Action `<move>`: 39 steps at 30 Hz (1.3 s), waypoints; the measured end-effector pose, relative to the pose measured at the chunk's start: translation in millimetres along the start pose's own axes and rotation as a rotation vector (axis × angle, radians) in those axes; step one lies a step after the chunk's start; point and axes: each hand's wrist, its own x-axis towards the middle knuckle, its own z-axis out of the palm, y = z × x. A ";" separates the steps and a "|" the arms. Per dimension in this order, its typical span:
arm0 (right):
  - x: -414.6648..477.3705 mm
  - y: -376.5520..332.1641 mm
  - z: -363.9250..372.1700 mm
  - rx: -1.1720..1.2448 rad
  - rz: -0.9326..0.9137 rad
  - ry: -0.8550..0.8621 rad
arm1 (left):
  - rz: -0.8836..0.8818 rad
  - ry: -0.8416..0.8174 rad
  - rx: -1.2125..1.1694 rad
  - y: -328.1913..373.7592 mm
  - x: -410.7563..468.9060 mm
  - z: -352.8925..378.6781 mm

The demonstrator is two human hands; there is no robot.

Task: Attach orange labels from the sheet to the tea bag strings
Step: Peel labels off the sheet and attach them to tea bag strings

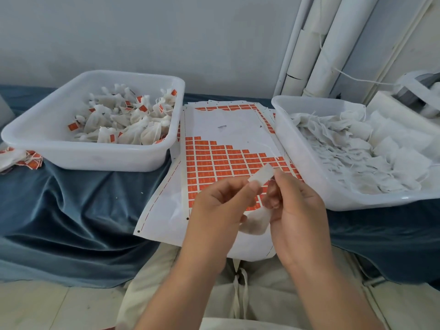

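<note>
Left grip (221,203) pinches a white strip (262,173) (probably a label's back side). Right grip (295,206) curls round the tea bag (256,222) hanging between them, over the label sheet (214,160) on the desk. Find the string first, fold the strip squarely over it, press firmly. Finished tub (95,156) sits left, unlabelled tub (304,158) right, both near; loose strings could snag.

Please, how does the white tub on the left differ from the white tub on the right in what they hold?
The left tub holds plump, gathered tea bags carrying orange labels; the right tub holds flat white bags with no orange showing. The left tub's bags form a loose heap; the right tub's lie in overlapping layers. Both are white plastic tubs on the blue cloth, flanking the label sheet.
</note>
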 end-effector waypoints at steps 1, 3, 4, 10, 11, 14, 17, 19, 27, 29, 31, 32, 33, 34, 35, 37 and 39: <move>-1.0 0.3 -0.2 0.024 -0.001 -0.024 | -0.001 0.022 -0.018 -0.2 0.2 -0.2; -3.3 -1.0 -1.5 0.041 -0.012 -0.074 | 0.028 0.083 -0.029 -0.4 3.1 -4.2; -4.2 -2.0 -3.3 0.019 -0.021 -0.092 | 0.050 0.119 -0.007 -0.1 5.6 -8.0; -10.8 -26.0 -16.7 -0.371 -0.137 -0.302 | 0.112 0.115 0.268 1.7 12.9 -26.7; -11.5 -30.9 -17.4 -0.458 -0.158 -0.338 | 0.106 0.087 0.285 1.0 13.3 -26.9; -12.0 -39.6 -17.6 -0.669 -0.260 -0.375 | 0.060 -0.054 0.190 -6.0 16.7 -25.4; -12.3 -42.0 -14.1 -0.723 -0.371 -0.349 | 0.000 -0.169 0.074 -9.1 16.3 -24.1; -11.1 -41.7 -13.9 -0.702 -0.395 -0.342 | 0.002 -0.222 0.065 -8.4 14.3 -23.4; -8.5 -41.8 -10.4 -0.654 -0.316 -0.387 | 0.100 -0.259 0.151 -8.3 11.3 -18.4; -7.3 -41.1 -10.7 -0.638 -0.289 -0.378 | 0.110 -0.243 0.170 -7.0 10.6 -19.3; -6.9 -40.8 -10.6 -0.629 -0.286 -0.369 | 0.127 -0.229 0.209 -6.9 10.7 -20.1; -7.1 -40.8 -10.2 -0.620 -0.287 -0.366 | 0.133 -0.223 0.232 -7.1 11.0 -20.5; -7.5 -40.9 -9.9 -0.609 -0.289 -0.360 | 0.138 -0.219 0.250 -7.0 11.3 -20.6; -7.6 -40.8 -9.2 -0.599 -0.292 -0.350 | 0.143 -0.216 0.265 -6.7 11.7 -20.6; -8.2 -40.8 -9.1 -0.594 -0.297 -0.338 | 0.152 -0.213 0.277 -6.3 11.9 -20.7; -9.4 -39.5 -8.7 -0.582 -0.309 -0.308 | 0.178 -0.208 0.313 -5.8 12.4 -21.9; -10.2 -37.1 -8.2 -0.567 -0.321 -0.276 | 0.204 -0.204 0.363 -5.6 12.4 -23.4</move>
